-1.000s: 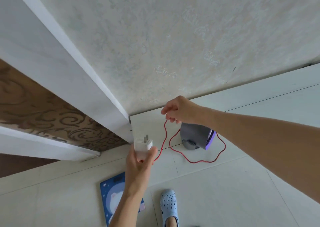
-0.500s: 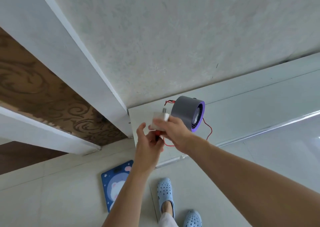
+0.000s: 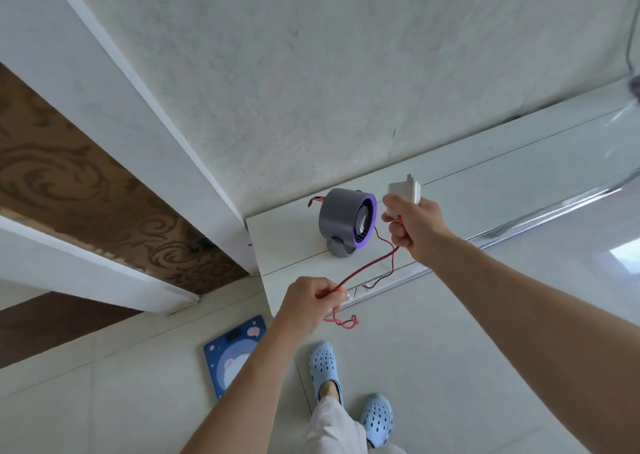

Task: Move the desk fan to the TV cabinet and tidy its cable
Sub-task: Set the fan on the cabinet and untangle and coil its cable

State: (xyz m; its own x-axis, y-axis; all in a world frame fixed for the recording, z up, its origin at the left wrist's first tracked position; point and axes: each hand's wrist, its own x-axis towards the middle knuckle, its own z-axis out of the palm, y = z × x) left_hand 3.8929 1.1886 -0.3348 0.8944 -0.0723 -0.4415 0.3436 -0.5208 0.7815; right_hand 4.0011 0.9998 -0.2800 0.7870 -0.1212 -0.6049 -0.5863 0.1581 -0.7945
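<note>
Pinching the thin red cable (image 3: pixel 367 266) in our left hand (image 3: pixel 308 303), we hold it just in front of the glossy white TV cabinet (image 3: pixel 485 183). The squat grey cylindrical desk fan (image 3: pixel 346 219), purple-rimmed, stands on the cabinet's left end. Just right of the fan, our right hand (image 3: pixel 414 226) grips the smooth white plug adapter (image 3: pixel 405 192).

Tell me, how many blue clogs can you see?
2: one blue clog on the floor below the left hand, the other clog nearer the bottom edge.
</note>
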